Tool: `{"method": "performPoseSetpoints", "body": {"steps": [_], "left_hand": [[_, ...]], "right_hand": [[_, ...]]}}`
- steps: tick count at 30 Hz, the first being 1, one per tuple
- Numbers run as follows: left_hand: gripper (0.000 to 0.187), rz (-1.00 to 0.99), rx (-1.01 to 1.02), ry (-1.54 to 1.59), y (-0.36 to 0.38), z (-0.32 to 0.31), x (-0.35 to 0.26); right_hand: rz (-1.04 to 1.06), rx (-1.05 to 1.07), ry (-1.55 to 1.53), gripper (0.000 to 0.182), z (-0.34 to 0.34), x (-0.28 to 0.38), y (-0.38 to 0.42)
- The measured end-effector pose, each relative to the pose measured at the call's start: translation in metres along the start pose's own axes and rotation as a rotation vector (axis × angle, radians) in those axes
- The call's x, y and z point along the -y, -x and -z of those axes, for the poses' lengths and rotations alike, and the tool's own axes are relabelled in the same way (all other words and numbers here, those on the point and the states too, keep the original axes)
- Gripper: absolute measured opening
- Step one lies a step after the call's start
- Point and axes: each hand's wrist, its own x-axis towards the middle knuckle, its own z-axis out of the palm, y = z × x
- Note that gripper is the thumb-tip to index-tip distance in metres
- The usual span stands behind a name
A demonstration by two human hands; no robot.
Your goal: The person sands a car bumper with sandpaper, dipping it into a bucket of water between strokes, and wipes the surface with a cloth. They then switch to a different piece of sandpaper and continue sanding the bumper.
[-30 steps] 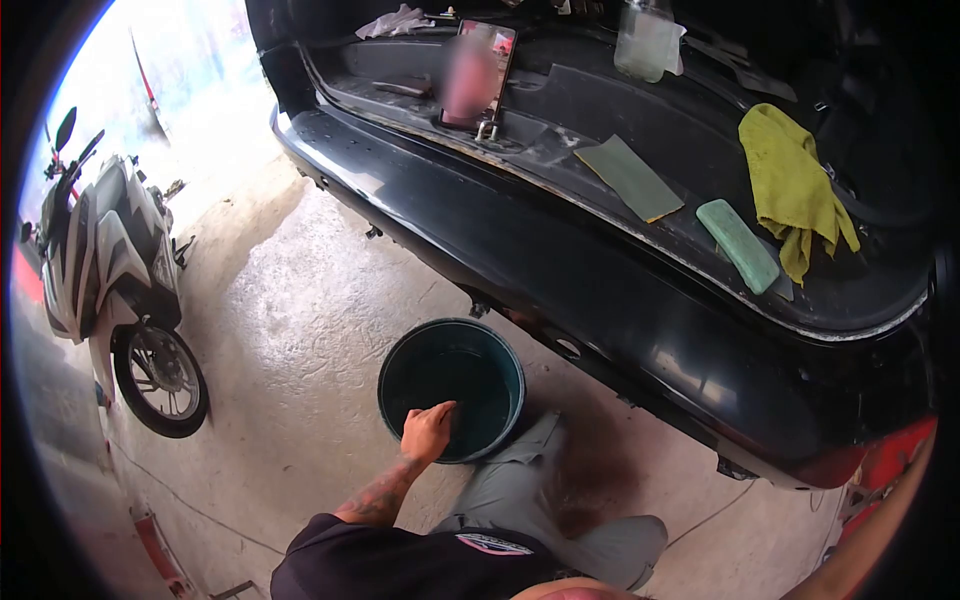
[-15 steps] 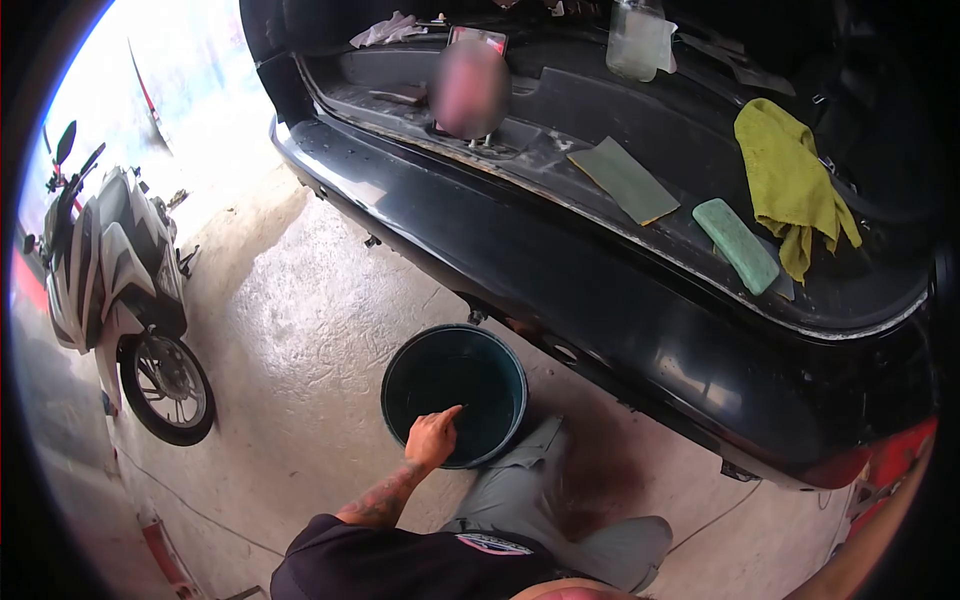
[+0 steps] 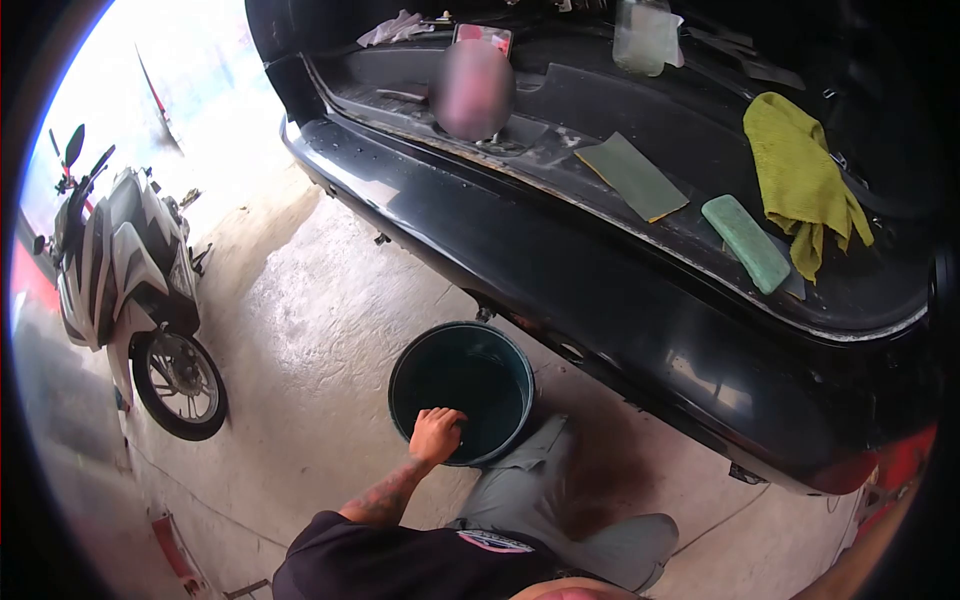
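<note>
My left hand [image 3: 437,434] hangs over the near left rim of a dark green bucket [image 3: 514,366] that holds dark liquid. Its fingers are curled in, and whatever they may hold cannot be made out. Only the forearm of my right arm [image 3: 862,548] shows at the lower right edge; my right hand is out of sight. Beyond the bucket, a glossy black car bumper [image 3: 560,265] runs across the view. In the open trunk behind it lie a grey-green sandpaper sheet [image 3: 634,180], a green sponge-like block [image 3: 746,243] and a yellow-green cloth [image 3: 800,175].
A clear plastic container [image 3: 642,38] and a crumpled pale cloth or glove [image 3: 396,28] sit deeper in the trunk. A blurred patch [image 3: 473,90] hides something there. On the left, a white and black motorbike [image 3: 135,270] stands on the concrete floor [image 3: 310,290].
My left hand's index finger pointed out over the bucket before; now its fingers are curled in. The whole view has shifted slightly.
</note>
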Motion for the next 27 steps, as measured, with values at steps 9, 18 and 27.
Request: {"method": "performPoseSetpoints", "body": {"steps": [9,18,27], "left_hand": [[0.027,-0.192,0.068,-0.128,-0.009,-0.002,-0.015],[0.028,-0.090,0.645,-0.592,-0.077,-0.071,0.017],[0.031,-0.084,0.892,-0.675,-0.051,-0.128,0.048]], "right_hand": [[-0.065,0.002,0.044,0.026,-0.003,-0.006,0.004],[-0.061,0.000,0.070,0.025,-0.005,-0.007,0.006],[-0.114,0.029,0.118,0.028,-0.005,-0.004,0.007]]}}
